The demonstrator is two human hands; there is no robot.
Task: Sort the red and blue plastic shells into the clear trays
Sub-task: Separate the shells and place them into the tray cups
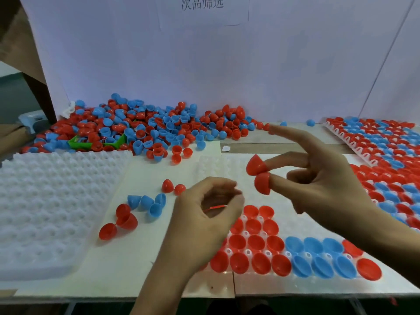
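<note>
Two red hemispherical plastic shells (259,176) sit capped over fingertips of the right hand (322,185), one on each of two fingers, open side toward the finger; this probably lets several shells be carried at once and pressed into cells one by one. The right hand's fingers are extended, with the index finger raised clear above, and nothing is clamped between them. Both capped shells hover above the far, unfilled part of the clear dimpled plastic tray (254,253), the landmark here. The left hand (204,212) is over the tray's left edge with its fingers curled together round a thin red sliver, apparently a shell rim; what it grips cannot be fully told. In the tray's near rows, red shells and blue shells (318,255) sit open side up, grouped by colour. Left of the tray, a few loose red and blue shells (141,208) lie within reach, likely staged for loading. Farther left lies a stack of empty white dimpled trays (45,201). Beyond the tray is the mixed pile of shells (136,126), and to its right are filled trays (386,155).
</note>
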